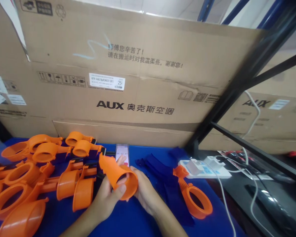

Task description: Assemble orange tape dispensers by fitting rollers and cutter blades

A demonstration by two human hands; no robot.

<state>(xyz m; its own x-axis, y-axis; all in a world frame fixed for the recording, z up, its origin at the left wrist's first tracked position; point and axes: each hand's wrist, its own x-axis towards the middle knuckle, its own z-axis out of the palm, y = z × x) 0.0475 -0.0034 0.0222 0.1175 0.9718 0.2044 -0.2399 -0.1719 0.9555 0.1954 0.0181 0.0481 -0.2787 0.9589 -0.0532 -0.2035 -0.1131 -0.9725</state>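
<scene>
Both my hands hold one orange tape dispenser (113, 169) above the blue table top, its round opening facing me. My left hand (108, 197) grips the ring from the left, with the thumb on the near rim and fingers partly inside. My right hand (144, 191) closes around the ring's right side; most of its fingers are hidden behind the plastic. Left of my hands lie several more orange tape dispensers (83, 194). To the right are dark blue plastic pieces (160, 171) and a single orange tape dispenser (197, 200).
A phone (122, 154) showing a timer stands behind my hands. A white power strip (212, 169) with plugs and cables lies at the right. Large cardboard boxes (138, 89) form the back wall, crossed by a black metal frame (227, 98).
</scene>
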